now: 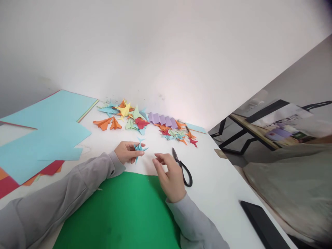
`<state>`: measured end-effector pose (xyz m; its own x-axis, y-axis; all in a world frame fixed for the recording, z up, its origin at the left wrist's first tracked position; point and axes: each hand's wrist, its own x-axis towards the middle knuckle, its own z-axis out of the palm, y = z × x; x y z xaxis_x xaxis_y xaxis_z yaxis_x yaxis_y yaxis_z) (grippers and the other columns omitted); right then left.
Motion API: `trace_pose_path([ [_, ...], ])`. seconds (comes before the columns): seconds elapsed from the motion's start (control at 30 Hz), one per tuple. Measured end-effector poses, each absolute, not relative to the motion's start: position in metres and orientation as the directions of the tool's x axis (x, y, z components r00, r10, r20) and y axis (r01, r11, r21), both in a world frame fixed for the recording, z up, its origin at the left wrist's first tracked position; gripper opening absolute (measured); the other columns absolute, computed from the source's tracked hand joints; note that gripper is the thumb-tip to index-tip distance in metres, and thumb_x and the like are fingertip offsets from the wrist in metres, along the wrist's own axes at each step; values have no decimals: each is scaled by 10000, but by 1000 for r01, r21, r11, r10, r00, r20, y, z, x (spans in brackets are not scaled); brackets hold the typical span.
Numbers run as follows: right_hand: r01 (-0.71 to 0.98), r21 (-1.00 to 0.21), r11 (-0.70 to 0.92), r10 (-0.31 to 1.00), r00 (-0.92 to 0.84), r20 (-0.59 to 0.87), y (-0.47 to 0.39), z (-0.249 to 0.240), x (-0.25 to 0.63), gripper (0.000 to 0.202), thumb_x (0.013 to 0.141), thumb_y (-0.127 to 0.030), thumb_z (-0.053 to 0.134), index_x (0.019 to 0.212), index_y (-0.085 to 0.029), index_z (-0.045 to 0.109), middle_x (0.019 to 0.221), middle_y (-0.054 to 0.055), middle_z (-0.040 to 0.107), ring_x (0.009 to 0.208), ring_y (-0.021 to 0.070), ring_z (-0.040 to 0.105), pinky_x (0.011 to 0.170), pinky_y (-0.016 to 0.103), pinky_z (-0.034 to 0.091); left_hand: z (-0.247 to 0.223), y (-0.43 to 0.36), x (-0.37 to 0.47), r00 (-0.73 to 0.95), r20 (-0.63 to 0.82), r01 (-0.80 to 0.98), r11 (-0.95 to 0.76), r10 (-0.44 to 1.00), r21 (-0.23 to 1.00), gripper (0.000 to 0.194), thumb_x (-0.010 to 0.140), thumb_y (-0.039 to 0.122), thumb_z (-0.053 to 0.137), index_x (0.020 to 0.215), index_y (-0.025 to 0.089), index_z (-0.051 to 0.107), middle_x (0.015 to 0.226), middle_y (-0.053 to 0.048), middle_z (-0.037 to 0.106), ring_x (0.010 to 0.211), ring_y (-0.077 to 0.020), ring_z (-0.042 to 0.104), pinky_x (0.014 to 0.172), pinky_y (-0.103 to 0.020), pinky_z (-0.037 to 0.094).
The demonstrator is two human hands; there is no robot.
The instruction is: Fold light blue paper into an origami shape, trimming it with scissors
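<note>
Between the thumb and fingers of my left hand (pixel 126 151) is a light-blue folded paper figure (pixel 139 148) with several pointed tips. My right hand (pixel 169 174) hangs to its right, apart from the figure, thumb and forefinger spread and nothing visible between them. Black-handled scissors (pixel 185 171) lie on the white table just right of that hand, blades pointing away. Under my forearms spreads a large green sheet (pixel 121 211). Beyond my hands sit a yellow folded paper figure (pixel 125 110), a pleated purple paper piece (pixel 163 120) and orange folded pieces (pixel 103 123).
Light-blue paper sheets (pixel 52 138) cover the table's left side, with red sheets (pixel 53 168) partly beneath. A black flat device (pixel 263 223) lies near the right edge. Past that edge are a bed-like grey-green cloth (pixel 290 183) and a shelf with a white bag (pixel 282 116). A white wall rises behind.
</note>
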<state>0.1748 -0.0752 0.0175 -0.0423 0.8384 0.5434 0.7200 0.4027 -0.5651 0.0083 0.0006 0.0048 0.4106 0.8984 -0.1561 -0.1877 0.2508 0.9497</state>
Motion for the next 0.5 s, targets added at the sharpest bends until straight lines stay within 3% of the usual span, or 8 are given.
trace_pose_path([
  [0.1,435,-809,395,899,0,438,-58,19,156,194,804,-277,550,960,-165,581,774,50,641,703,153,595,637,286,482,3,1,8,429,-138,-202,244,893,949,619,451,344,807,968,51,634,418,51,528,277,-33,381,306,-176,253],
  [0.17,243,-902,358,927,26,375,-46,17,148,149,778,-282,579,884,-180,605,818,50,672,681,143,599,628,284,490,3,1,7,450,-126,-223,248,884,943,600,462,348,803,963,62,639,441,47,541,281,-26,371,306,-176,236],
  [0.33,0,-953,303,948,100,301,-33,7,142,76,724,-260,630,739,-186,641,766,30,698,593,125,593,592,281,500,-1,4,6,455,-131,-222,255,881,941,554,513,358,778,979,86,653,533,7,605,313,-28,403,327,-182,263],
  [0.5,-60,-960,273,960,82,268,-35,1,147,53,698,-212,640,740,-191,665,602,-12,653,555,120,582,581,274,500,-1,4,8,442,-139,-167,234,886,958,581,521,372,769,1002,70,648,464,22,564,325,-46,409,347,-192,290],
])
